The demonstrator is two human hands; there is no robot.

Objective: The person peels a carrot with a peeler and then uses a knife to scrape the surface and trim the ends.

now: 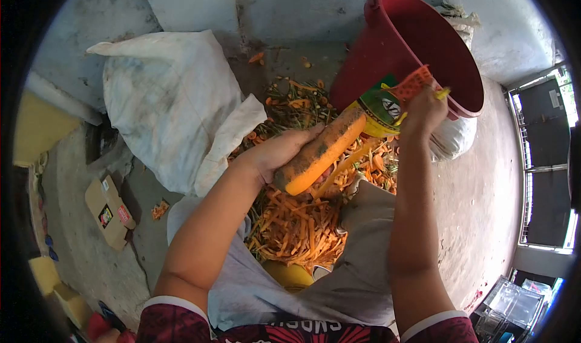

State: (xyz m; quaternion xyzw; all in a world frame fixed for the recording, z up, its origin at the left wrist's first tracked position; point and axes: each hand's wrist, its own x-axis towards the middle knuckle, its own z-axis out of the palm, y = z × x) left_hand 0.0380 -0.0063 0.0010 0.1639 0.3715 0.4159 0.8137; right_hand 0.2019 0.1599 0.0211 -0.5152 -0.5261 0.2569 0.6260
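My left hand [281, 152] is wrapped round the underside of a thick, partly peeled carrot [327, 155]. One side of the carrot is bright orange, while dark, dirty skin remains along its upper side. My right hand [426, 110] is closed on an orange lattice-patterned tool [413, 84], with a yellow end poking out beside the fingers. It is raised just in front of the red bucket's [354, 65] rim, apart from the carrot. Below both hands, between my knees, lies a heap of orange peelings [299, 222].
A large white sack [169, 101] slumps against the wall at left. Green stalks and carrot scraps [293, 104] cover the floor behind the heap. A cardboard piece [109, 213] lies at far left. Another pale sack [457, 140] sits behind the bucket, and clear plastic containers [514, 300] stand lower right.
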